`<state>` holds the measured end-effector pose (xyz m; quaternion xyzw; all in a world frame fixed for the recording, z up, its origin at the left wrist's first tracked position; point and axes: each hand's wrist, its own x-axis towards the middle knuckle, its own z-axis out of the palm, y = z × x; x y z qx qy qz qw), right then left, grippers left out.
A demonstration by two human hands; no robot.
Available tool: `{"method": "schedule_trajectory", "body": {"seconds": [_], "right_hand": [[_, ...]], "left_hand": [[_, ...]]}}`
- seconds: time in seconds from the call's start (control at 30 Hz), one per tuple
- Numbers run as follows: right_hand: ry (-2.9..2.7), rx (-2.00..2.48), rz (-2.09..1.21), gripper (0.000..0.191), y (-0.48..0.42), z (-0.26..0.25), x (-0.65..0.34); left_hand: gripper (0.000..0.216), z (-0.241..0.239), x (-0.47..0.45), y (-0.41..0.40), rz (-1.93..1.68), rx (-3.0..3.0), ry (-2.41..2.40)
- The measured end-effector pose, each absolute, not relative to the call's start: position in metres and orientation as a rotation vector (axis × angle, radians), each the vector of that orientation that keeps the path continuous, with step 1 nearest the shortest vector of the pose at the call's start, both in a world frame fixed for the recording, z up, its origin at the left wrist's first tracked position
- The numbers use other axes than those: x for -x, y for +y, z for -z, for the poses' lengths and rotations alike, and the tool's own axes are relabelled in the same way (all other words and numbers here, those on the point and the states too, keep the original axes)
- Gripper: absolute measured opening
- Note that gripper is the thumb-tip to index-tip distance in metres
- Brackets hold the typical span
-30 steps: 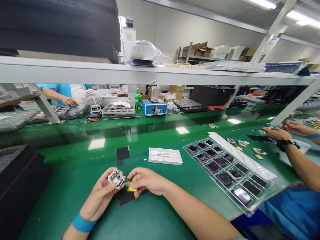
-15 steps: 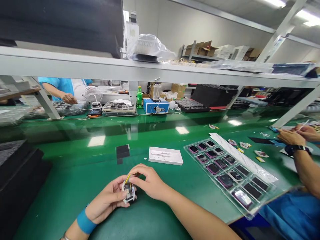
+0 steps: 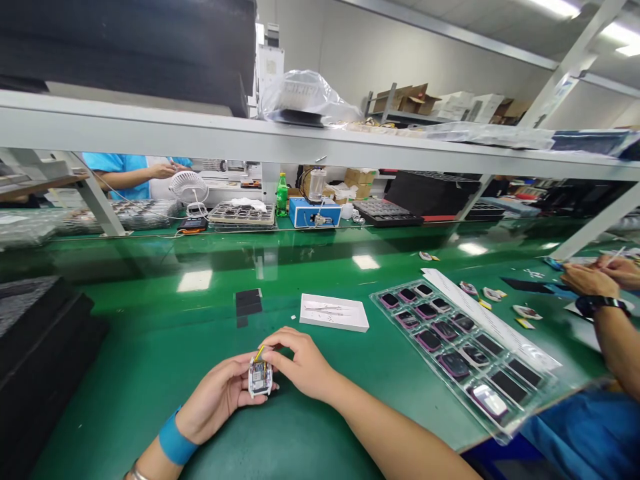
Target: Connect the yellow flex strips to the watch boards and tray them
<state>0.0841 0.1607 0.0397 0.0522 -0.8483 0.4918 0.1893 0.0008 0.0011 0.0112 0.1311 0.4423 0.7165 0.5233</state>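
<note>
- Left hand [image 3: 220,397] is curled around a small open device [image 3: 260,378], held just above the counter [image 3: 150,333], near its front edge.
- Right hand [image 3: 300,363] pinches the yellow strip [image 3: 259,353] at the device's far end.
- Looks like strip fitting, which calls for a steady hold and fine fingertips.
- Device's long axis points away from the person, open face up.

head-worn view, facing forward-down, close over green bench [image 3: 150,373]

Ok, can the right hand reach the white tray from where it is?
Probably yes: the white tray lies just beyond the right hand, with only bare green table between. But its fingers pinch the small device.
</note>
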Motion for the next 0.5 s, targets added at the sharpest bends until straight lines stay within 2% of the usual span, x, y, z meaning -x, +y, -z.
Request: {"method": "schedule_trajectory", "body": {"seconds": [0.5], "right_hand": [[-2.436,-0.188,-1.296,0.010,0.1614,-0.0354,-0.0833]], "left_hand": [[0.026,-0.0123,-0.0040,0.0043,-1.707,-0.356,1.162]]}}
